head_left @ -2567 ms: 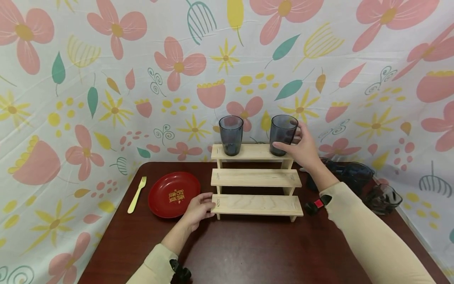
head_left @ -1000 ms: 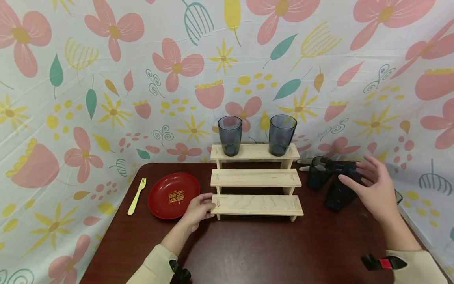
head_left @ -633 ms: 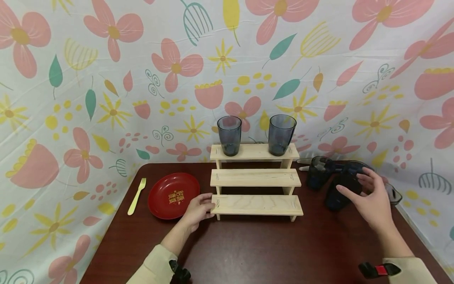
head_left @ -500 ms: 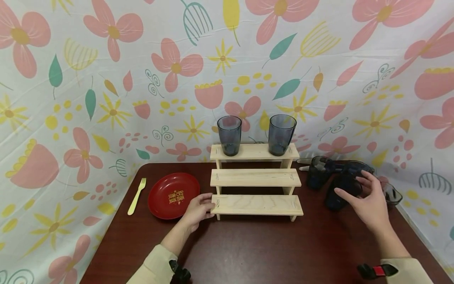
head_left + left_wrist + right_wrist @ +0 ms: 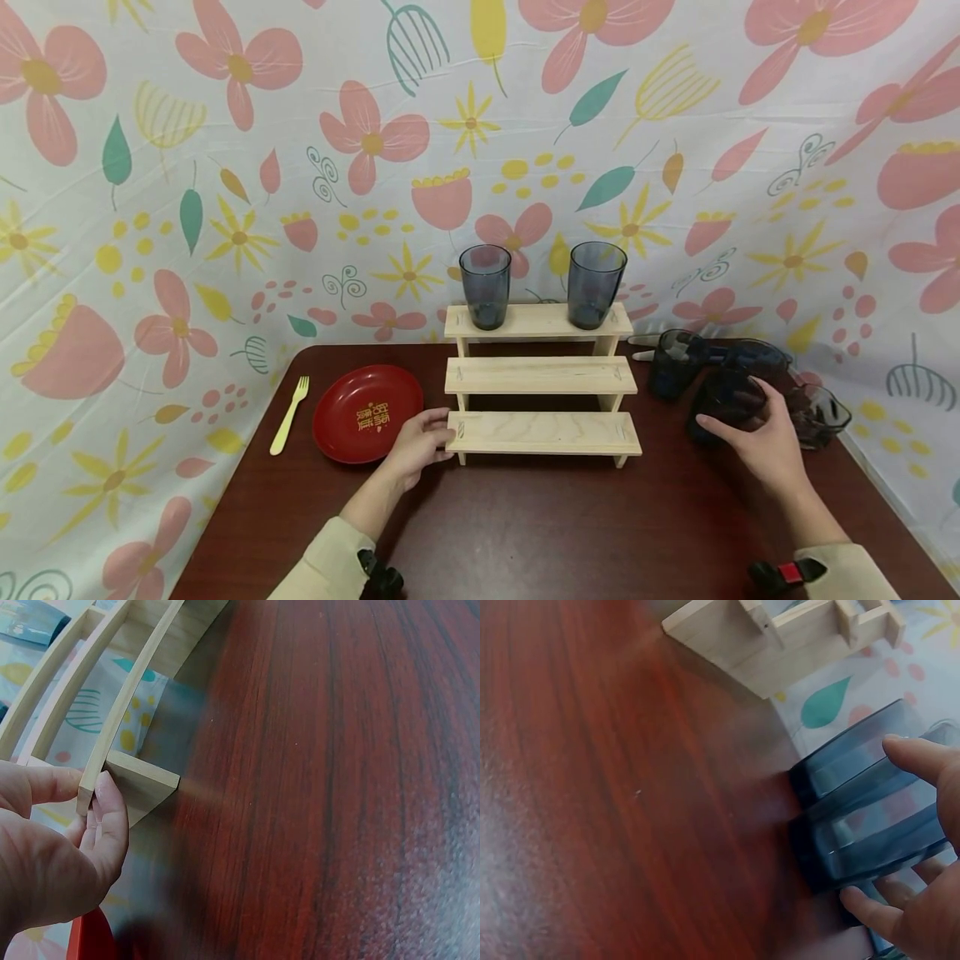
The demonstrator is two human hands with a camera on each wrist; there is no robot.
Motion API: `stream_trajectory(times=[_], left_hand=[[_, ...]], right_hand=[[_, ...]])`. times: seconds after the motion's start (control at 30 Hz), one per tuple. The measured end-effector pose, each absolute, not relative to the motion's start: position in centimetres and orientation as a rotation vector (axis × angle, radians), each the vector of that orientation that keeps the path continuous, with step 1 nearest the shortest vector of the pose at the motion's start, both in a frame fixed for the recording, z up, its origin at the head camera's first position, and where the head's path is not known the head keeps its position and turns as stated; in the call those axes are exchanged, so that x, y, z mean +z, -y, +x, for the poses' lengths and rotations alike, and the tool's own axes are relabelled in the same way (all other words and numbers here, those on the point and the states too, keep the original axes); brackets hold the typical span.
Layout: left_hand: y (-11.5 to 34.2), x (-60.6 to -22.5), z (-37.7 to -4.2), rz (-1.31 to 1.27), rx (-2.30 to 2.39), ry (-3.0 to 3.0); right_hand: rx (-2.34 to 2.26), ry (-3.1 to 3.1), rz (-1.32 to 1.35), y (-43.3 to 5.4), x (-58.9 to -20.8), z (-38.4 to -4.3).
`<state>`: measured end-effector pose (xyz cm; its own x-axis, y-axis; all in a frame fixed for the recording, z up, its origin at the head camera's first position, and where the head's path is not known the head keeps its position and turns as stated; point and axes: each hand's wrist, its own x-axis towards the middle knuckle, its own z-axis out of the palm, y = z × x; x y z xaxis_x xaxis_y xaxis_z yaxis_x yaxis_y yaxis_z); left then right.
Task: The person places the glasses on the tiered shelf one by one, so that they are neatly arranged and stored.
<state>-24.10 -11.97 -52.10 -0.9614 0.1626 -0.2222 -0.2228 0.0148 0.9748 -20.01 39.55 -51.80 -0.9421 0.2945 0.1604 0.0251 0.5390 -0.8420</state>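
My left hand [image 5: 418, 446] pinches the left end of the lowest shelf of a three-step wooden rack [image 5: 540, 377], thumb on top and fingers curled beneath. The rack stands at the middle of a dark red-brown counter [image 5: 555, 533], near its back edge.

My right hand [image 5: 776, 446] is at a dark glass [image 5: 722, 398] to the right of the rack. The thumb is on the near side and the fingers round the far side, with the glass between them; I cannot tell whether they press on it. This glass stands upright on the counter.

Just behind it is another dark glass [image 5: 672, 367], and farther right, near the counter's edge, a clear bowl [image 5: 821, 414].

On the top shelf two blue-grey tumblers [image 5: 486, 287] stand upright, apart from each other, one toward each end.

To the left of the rack lie a round red plate [image 5: 336, 433] with gold characters and, beside it, a pale yellow fork [image 5: 286, 423]. A flowered cloth [image 5: 247, 150] hangs behind everything.
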Motion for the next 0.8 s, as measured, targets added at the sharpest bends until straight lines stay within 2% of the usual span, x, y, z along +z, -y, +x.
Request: stream_trajectory(times=[0.4, 0.8], left_hand=[[12.0, -52.3, -24.2, -0.067, 2.028, -2.026], [11.9, -52.6, -24.4, -0.053, 2.032, -2.037]], right_hand=[[1.333, 2.501, -0.233, -39.6, -53.2, -20.1], [1.335, 2.521, -0.244, -39.7, -53.0, -20.0]])
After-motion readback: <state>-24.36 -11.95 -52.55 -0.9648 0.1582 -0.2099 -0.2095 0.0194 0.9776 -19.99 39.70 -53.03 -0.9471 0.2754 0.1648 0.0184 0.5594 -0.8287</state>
